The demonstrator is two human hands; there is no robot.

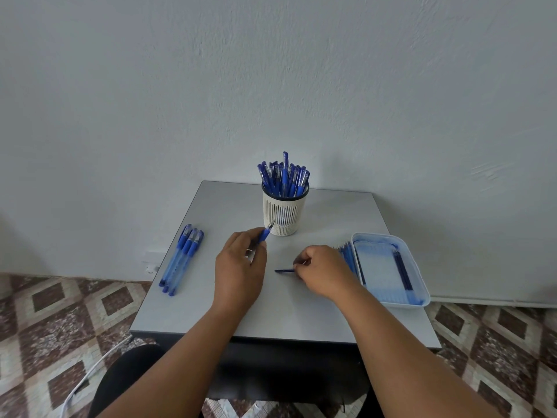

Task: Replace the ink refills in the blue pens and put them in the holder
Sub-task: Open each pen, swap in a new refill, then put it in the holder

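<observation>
My left hand point(239, 267) grips a blue pen point(264, 234) whose metal tip points up and right toward the cream slotted holder point(284, 211). That holder stands at the table's back centre and is packed with several blue pens point(284, 176). My right hand point(324, 273) pinches a thin dark blue refill point(284, 270) that lies flat on the table, pointing left. Three capped blue pens point(182, 257) lie side by side at the table's left edge. More refills point(346, 251) lie just behind my right hand, partly hidden by it.
A pale blue plastic tray point(391, 297) sits at the right edge of the grey table point(295, 315) with a few dark refills point(402, 270) in it. A white wall rises behind. Patterned floor tiles and a white cable point(90, 375) lie below left.
</observation>
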